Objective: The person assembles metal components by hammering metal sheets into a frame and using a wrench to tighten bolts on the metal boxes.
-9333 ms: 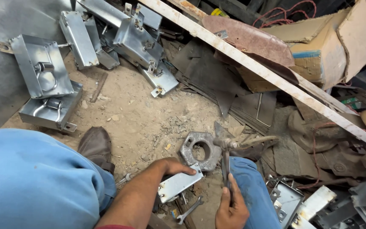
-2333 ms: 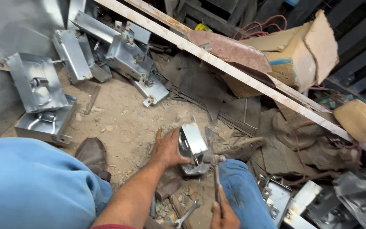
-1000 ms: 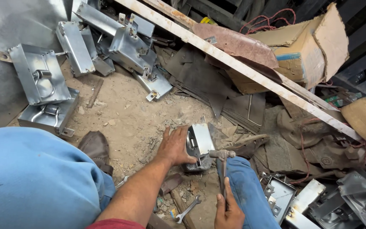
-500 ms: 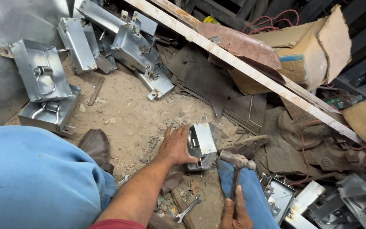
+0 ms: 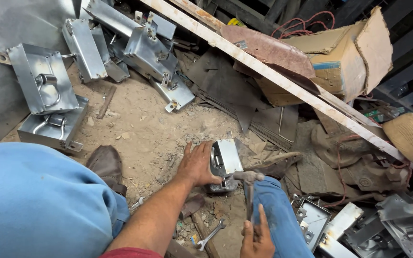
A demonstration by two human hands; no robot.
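Left hand (image 5: 198, 165): palm spread, pressing the metal box (image 5: 224, 160) steady.
Right hand (image 5: 256, 239): fist closed around hammer (image 5: 248, 184).
Box: shiny, tilted on dirt.

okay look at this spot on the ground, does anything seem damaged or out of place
Yes. The cardboard box at upper right is torn open and crushed, with a long white metal bar lying aslant across it. Finished metal boxes lie tumbled at odd angles on the dirt, and a wrench lies loose beside the hammer.
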